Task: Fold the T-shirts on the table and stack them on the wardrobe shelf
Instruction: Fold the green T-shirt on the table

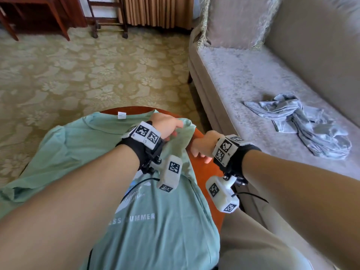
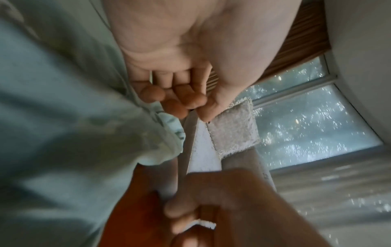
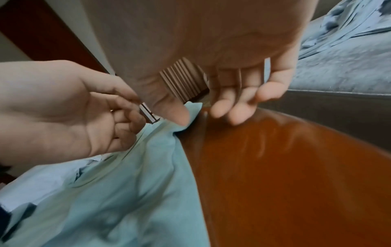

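Note:
A mint-green T-shirt [image 1: 87,145] with white print lies spread face up on a round red-brown table [image 1: 206,172]. My left hand [image 1: 169,127] hovers at its right shoulder, fingers curled just above the bunched sleeve hem [image 2: 169,125]. Whether they hold cloth is not visible. My right hand [image 1: 200,151] is beside it over bare wood [image 3: 296,183]. Its thumb touches the sleeve's tip [image 3: 194,107], while its fingers [image 3: 220,108] hang loosely bent, apart from the thumb. A crumpled grey T-shirt [image 1: 303,123] lies on the sofa seat.
A beige sofa [image 1: 243,75] with a fringed cushion [image 1: 233,22] stands close on the right of the table. Patterned carpet [image 1: 87,71] stretches to the left and beyond. Wooden furniture legs and a curtain stand at the far wall. My trouser leg [image 1: 253,240] is between table and sofa.

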Demonstrator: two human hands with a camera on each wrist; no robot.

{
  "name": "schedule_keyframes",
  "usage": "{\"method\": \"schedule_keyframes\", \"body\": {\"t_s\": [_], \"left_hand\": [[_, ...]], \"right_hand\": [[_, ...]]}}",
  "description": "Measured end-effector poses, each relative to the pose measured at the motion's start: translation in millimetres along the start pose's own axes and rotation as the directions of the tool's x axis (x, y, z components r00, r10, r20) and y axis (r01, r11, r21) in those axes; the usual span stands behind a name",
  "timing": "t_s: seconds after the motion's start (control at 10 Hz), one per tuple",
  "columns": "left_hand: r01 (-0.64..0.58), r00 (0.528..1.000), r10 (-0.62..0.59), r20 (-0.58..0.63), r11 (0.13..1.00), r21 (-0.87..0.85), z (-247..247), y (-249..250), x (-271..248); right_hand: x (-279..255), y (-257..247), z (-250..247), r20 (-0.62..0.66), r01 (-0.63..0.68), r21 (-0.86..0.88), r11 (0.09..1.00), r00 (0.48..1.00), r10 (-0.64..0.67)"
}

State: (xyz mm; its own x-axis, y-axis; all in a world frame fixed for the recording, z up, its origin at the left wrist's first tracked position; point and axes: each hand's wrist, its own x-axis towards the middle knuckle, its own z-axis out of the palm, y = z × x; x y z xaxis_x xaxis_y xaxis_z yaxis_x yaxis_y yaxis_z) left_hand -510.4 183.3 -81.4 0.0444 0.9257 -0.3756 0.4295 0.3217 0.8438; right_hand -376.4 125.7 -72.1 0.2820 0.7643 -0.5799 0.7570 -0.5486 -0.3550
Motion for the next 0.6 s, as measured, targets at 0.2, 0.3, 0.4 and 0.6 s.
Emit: {"method": "schedule_keyframes", "body": {"t_s": [0.2,0.3,0.4,0.6], "left_hand": [[-0.040,0.995,0.006,0.100,0.938,0.344,-3,-10,0],[-0.090,0.986,0.020,0.168,0.903,0.420,-3,-20,-2],[-0.145,0.978,0.064,0.199,0.892,0.428,0,-24,-4],[-0.101,0.990,0.057,0.125,0.919,0.382,0,-9,3]], "right_hand": [[-13,-6,17,-0.097,0.157,-0.053,0.986,0.982,-0.161],[-11,-14,35,-0.028,0.170,-0.124,0.978,0.984,-0.174],[-7,-16,35,-0.022,0.117,-0.023,0.993,0.993,-0.117],[-11,-16,33,0.028,0.160,-0.029,0.987,0.987,-0.159]]}}
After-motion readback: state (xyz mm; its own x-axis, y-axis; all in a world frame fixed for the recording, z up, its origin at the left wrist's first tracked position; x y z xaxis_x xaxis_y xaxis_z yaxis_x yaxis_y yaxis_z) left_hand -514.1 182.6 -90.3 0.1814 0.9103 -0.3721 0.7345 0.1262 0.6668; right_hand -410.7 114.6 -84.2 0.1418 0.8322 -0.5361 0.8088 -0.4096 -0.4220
